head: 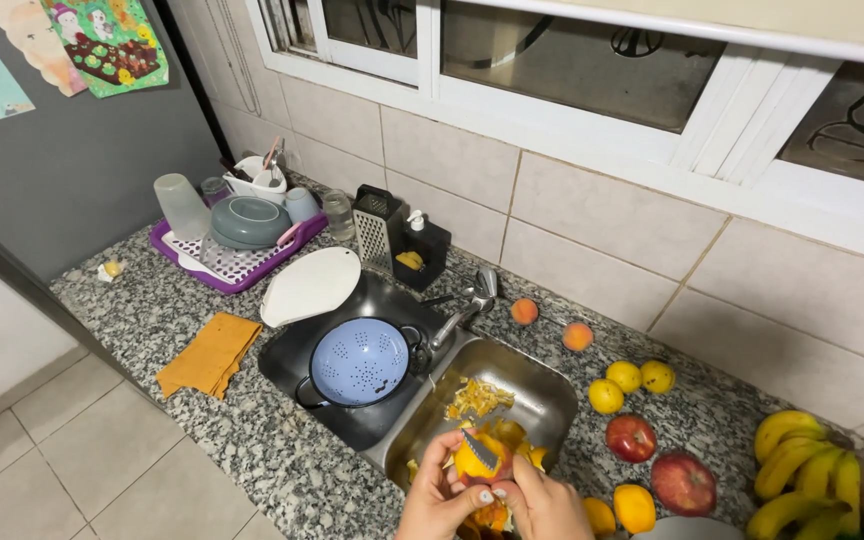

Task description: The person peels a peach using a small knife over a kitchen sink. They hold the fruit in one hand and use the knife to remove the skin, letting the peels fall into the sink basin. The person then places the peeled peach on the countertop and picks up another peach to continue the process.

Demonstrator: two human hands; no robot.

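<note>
While the left hand (pixel 435 497) cupped a half-peeled orange fruit (pixel 476 462) at bottom centre above the sink (pixel 542 400), the right hand (pixel 544 503) pinched a knife (pixel 480 449) against it; wet flesh likely slippery and soft, best held by remaining skin.

Both hands meet low at centre — left hand (pixel 439 497) cupped, right hand (pixel 544 503) fingers curled.
</note>
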